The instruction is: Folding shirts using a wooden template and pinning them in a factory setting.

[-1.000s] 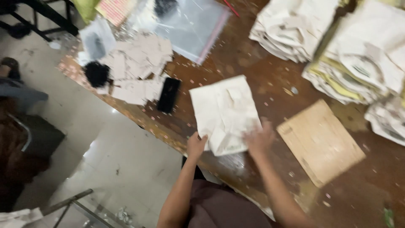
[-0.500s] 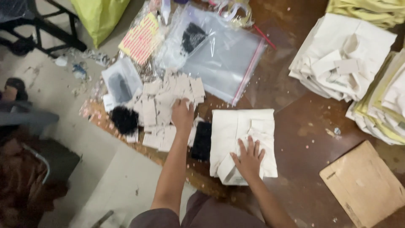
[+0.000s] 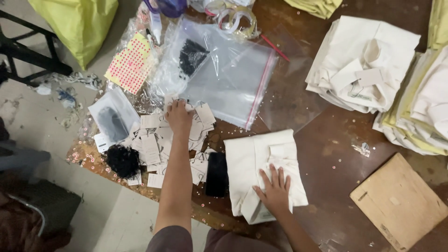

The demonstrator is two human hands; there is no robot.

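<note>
My left hand [image 3: 178,117] reaches out over a scatter of small pale paper tags [image 3: 154,140] with black strings, fingers curled down onto them. Whether it pinches one tag, I cannot tell. My right hand [image 3: 274,189] lies flat, fingers spread, on a folded cream garment [image 3: 261,158] at the brown table's [image 3: 326,158] near edge. A black phone [image 3: 217,173] lies between the tags and the garment.
A large clear zip bag [image 3: 233,79] lies beyond the tags, a sheet of pink dot stickers [image 3: 130,63] to its left. Stacks of folded cream and yellow garments [image 3: 364,60] fill the right. A cardboard piece [image 3: 399,200] sits near right. A black string bundle [image 3: 123,161] rests at the left edge.
My left hand left the garment's edge and stretched forward to the tag pile. My right hand stays pressed on the folded garment. The view has shifted left and closer.
</note>
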